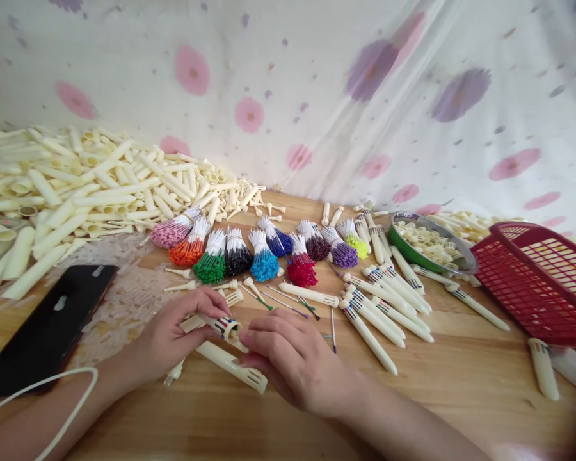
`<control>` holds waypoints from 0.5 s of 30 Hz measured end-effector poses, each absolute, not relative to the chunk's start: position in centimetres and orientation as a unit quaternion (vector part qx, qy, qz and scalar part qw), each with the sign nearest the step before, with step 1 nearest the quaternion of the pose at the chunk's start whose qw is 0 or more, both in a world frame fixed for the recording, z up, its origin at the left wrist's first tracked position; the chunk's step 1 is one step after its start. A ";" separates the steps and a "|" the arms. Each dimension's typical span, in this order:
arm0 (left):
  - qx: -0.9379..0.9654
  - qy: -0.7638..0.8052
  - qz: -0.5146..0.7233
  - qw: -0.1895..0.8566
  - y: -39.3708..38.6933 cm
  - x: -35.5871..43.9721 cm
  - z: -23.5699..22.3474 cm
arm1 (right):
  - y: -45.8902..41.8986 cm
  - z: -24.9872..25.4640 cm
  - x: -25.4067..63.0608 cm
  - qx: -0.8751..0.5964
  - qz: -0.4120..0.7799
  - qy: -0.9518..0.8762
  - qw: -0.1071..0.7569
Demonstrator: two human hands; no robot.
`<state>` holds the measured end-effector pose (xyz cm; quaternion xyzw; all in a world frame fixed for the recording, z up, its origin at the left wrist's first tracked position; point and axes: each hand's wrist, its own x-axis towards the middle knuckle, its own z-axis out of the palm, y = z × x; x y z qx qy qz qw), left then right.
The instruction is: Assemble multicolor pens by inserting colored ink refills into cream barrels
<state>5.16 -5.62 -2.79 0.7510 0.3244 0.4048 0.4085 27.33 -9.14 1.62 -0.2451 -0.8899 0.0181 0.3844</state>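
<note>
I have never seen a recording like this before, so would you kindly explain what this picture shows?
There is no robot here: these are a person's two bare hands, seen by a camera worn on the head, looking forward and down. It is the only view. The left hand holds a short cream plastic tube with coloured marks; the right hand has its fingers at the open end, but their grip is partly hidden. On the wooden table, bundles of thin white sticks with coloured ends lie beyond the hands. To the left are a heap of cream plastic tubes and a black phone. To the right are cream pen-like barrels, a round green bowl of small cream parts, and a red lattice basket.
</note>
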 end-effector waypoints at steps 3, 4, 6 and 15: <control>0.748 0.332 0.403 0.409 -5.7 5.4 -2.5 | -9.2 1.5 27.2 -0.242 0.021 -0.891 0.383; 0.745 0.339 0.401 0.413 -5.7 5.5 -2.5 | -9.3 1.5 27.2 -0.239 0.022 -0.893 0.380; 0.738 0.353 0.395 0.418 -5.8 5.6 -2.6 | -9.2 1.7 27.3 -0.221 0.023 -0.901 0.373; 0.731 0.391 0.361 0.428 -6.1 5.3 -2.9 | -8.2 2.4 28.5 -0.194 0.050 -0.906 0.372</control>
